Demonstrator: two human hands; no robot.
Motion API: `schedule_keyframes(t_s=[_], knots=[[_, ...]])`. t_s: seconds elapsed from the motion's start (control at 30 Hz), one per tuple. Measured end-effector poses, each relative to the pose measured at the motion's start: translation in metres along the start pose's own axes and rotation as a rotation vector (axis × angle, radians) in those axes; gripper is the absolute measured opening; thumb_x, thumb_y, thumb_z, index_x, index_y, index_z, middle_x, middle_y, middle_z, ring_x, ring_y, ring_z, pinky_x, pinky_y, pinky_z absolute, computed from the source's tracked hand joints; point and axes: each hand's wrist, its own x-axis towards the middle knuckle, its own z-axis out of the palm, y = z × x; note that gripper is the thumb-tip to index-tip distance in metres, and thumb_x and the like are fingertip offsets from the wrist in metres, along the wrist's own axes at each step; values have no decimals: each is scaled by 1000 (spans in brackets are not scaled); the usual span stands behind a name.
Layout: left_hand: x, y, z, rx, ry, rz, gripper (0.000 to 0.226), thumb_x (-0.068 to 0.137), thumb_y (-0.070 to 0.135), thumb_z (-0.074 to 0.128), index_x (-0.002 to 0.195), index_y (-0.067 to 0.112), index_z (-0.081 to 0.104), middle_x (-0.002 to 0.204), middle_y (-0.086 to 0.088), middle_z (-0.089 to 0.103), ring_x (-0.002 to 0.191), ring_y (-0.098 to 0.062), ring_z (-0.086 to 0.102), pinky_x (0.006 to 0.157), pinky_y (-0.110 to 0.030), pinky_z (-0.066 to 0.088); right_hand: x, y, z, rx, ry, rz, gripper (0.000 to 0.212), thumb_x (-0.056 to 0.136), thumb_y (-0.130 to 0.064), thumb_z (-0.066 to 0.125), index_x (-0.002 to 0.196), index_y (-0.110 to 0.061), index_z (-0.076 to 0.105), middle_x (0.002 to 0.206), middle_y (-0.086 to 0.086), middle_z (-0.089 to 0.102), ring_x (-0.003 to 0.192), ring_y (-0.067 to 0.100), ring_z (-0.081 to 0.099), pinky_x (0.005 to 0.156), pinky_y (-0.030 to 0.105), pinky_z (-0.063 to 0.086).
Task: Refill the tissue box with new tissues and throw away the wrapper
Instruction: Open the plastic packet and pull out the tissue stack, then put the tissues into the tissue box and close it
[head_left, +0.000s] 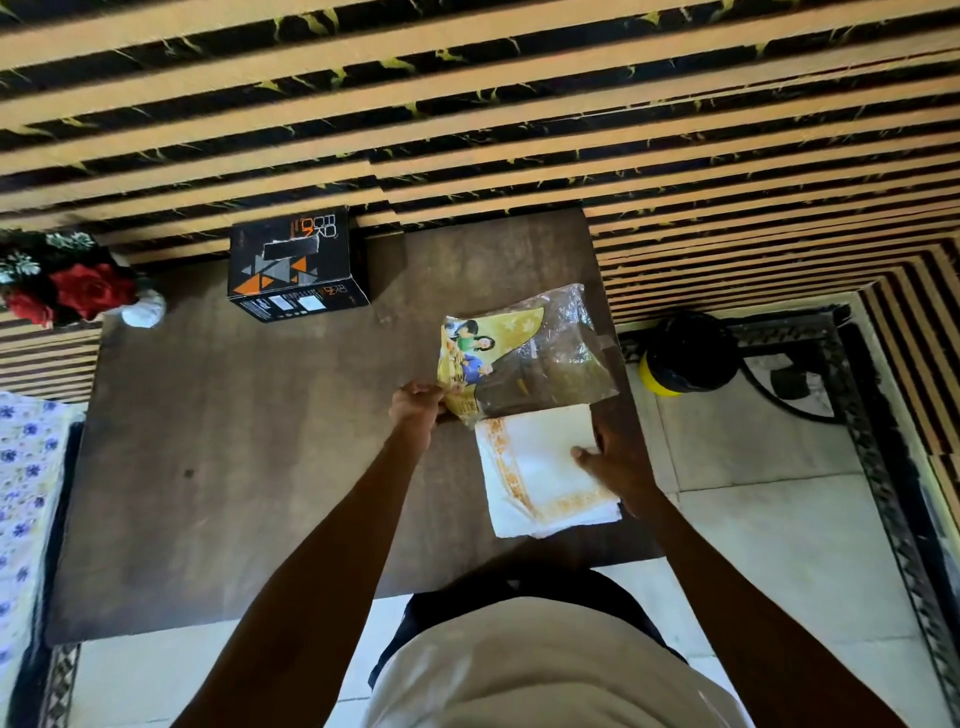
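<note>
Left hand (415, 405) pinches the wrapper (524, 353); right hand (618, 462) grips the tissues (540, 467), nearly free. Next: carry them to the far box (296, 265).

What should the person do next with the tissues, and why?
Probably draw the stack of tissues fully clear of the wrapper. The right hand grips the stack, the left hand pinches the wrapper's edge, and the stack's far end still meets the wrapper's mouth. The tissue box stands apart, its slot free.
</note>
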Motion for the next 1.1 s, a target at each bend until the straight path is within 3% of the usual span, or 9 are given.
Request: schedule_keyframes(t_s=[0.1,0.27,0.37,0.53,0.7,0.83,0.87,1.0,1.1], knots=[[0,-2,-2,17,-8,26,14,89,3,62,102,2,67,97,-19,68,67,-21,65,37,-14,49,0,-4,-4,-50,-17,-43,52,90,-16,64,138,-16,45,137,8,56,121,28,56,102,48,48],[2,-6,-3,16,25,41,29,86,-11,55,71,13,63,89,-22,68,65,-26,66,41,-25,57,-8,-19,-9,-13,-78,-99,51,90,-9,63,137,-14,44,131,8,58,115,24,58,97,40,51],[3,-8,-3,23,39,47,20,86,-2,62,75,15,65,94,-21,71,76,-30,71,44,-24,57,-4,-11,-5,-63,4,-61,52,90,-17,64,138,-15,44,133,9,58,118,29,58,99,47,50],[4,-12,-5,30,39,54,7,87,9,66,85,16,66,98,-16,72,81,-26,71,41,-16,53,-2,-9,0,-122,5,35,50,93,-14,59,139,-9,41,131,15,57,118,33,56,98,40,49],[7,-10,-5,33,5,69,7,88,10,65,86,17,63,104,-17,72,92,-30,72,62,-30,60,-2,-10,-1,-210,35,39,50,92,-23,61,137,-10,43,133,14,58,118,34,58,98,45,50],[-7,-2,-5,92,-88,136,16,93,7,57,78,14,58,72,-5,59,55,-3,64,39,-10,45,-10,-17,2,-341,246,-35,49,89,-34,63,130,-15,46,127,9,62,113,31,61,91,43,51],[-9,-2,-6,96,-74,157,19,93,9,57,76,15,56,69,-2,55,55,-3,62,38,-10,44,-13,-20,3,-359,312,-63,45,89,-34,63,127,-16,48,125,8,64,110,30,63,89,41,51],[-12,-7,-7,81,35,195,10,93,15,59,93,16,49,90,-5,61,76,-17,59,65,-28,51,-18,-24,3,-339,415,-158,32,91,-31,57,118,-15,58,116,8,69,103,29,65,83,32,49],[-13,-15,-8,142,94,253,43,89,20,65,123,6,43,118,-15,60,99,-28,61,84,-40,52,-20,-33,5,-230,366,-254,29,91,-26,61,115,-10,64,112,9,71,100,25,66,81,26,52]])
